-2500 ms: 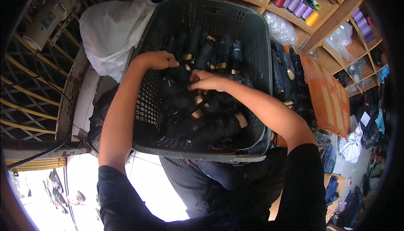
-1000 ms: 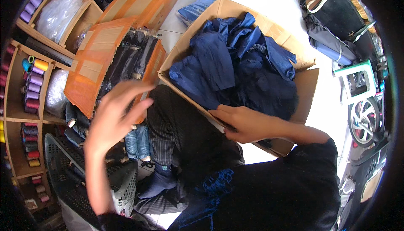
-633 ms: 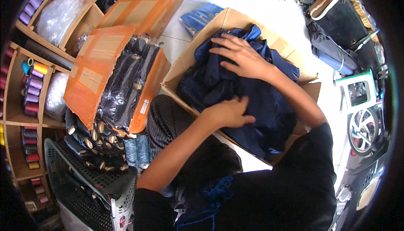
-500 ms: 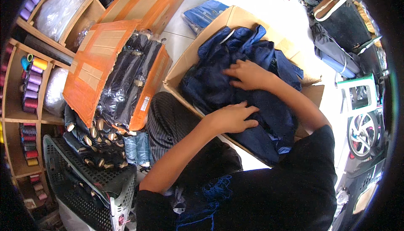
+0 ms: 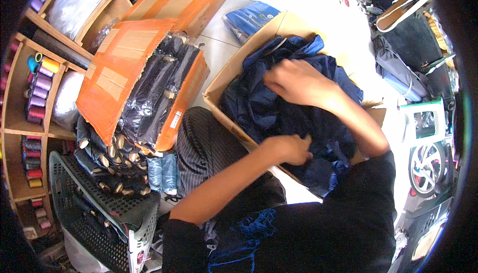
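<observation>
Dark navy cloth (image 5: 254, 105), loosely bunched and folded, fills an open cardboard box (image 5: 215, 93) in front of me. My left hand (image 5: 293, 149) is at the near side of the box, its fingers curled closed on a fold of the cloth. Farther in, my right hand (image 5: 295, 81) is closed on the cloth near the box's middle, slightly smeared by motion. Its fingertips are partly hidden behind the back of the hand.
Left of the box stands a taped, opened carton (image 5: 102, 86) with plastic-wrapped dark rolls. A dark perforated crate (image 5: 94, 213) and thread shelves (image 5: 20, 123) are beyond. A blue packet (image 5: 254, 16) lies behind the box. A white spoked wheel (image 5: 427, 168) is at right.
Both hands have gone from resting spread on the cloth to closing on it. My left hand has moved right and nearer; the cloth under them has shifted and creased.
</observation>
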Demonstrator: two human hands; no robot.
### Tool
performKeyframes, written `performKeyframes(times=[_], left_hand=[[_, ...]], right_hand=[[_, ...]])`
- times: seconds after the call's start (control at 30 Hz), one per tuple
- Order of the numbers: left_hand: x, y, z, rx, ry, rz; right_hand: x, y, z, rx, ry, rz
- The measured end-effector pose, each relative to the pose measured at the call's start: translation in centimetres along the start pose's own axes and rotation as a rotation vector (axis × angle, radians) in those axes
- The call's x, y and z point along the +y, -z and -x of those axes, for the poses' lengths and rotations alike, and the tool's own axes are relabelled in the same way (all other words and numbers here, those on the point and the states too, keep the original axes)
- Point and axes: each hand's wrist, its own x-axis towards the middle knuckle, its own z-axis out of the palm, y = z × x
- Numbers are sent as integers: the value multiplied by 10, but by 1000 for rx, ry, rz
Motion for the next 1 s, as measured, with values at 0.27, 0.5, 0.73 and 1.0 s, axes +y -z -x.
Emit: performKeyframes(times=[0.27,0.5,0.73,1.0], left_hand=[[-1,-38,-12,151,-15,-44],[1,-45,-3,337,-8,-78],[5,-39,7,576,-50,-149],[10,23,66,1934,-109,-116]], right_hand=[[11,-118,-73,277,-47,-590],[30,-148,-59,452,-24,-537],[10,-142,-67,478,132,-727],[15,-27,12,544,200,-1106]])
